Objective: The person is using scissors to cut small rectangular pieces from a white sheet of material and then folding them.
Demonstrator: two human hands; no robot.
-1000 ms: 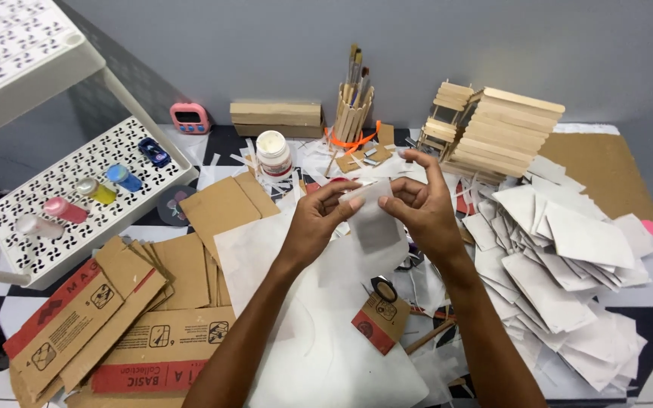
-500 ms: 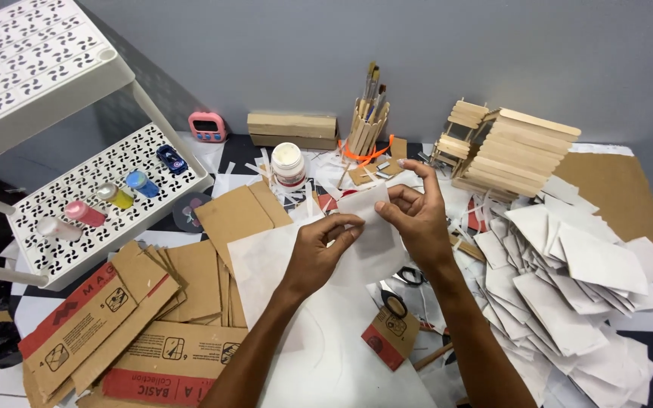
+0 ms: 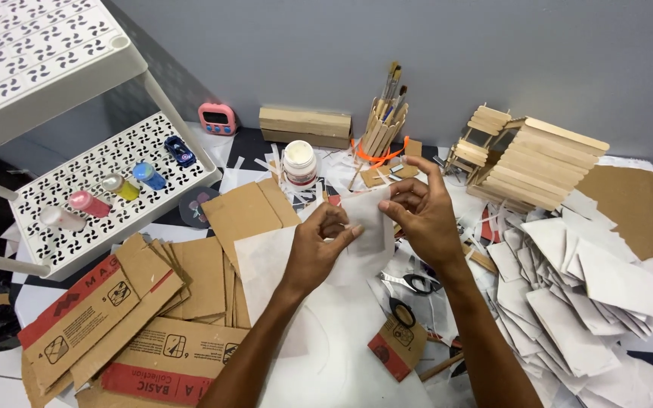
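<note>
Left hand (image 3: 319, 245) and right hand (image 3: 417, 211) are both pinching a thin white paper piece (image 3: 364, 227) above the cluttered table (image 3: 644, 196). Uneven pulling is risking a tear; scissors (image 3: 410, 285) are lying just below.

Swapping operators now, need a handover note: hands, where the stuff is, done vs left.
Left hand: grip pinching the left edge of the white paper piece.
Right hand: fingertips pinching its upper right edge, held above the table.
Scissors lie just under the hands; cut paper pile to the right; glue jar behind; cardboard sheets left.
Done: many pieces stacked.
Left: this piece, still in hand.
</note>
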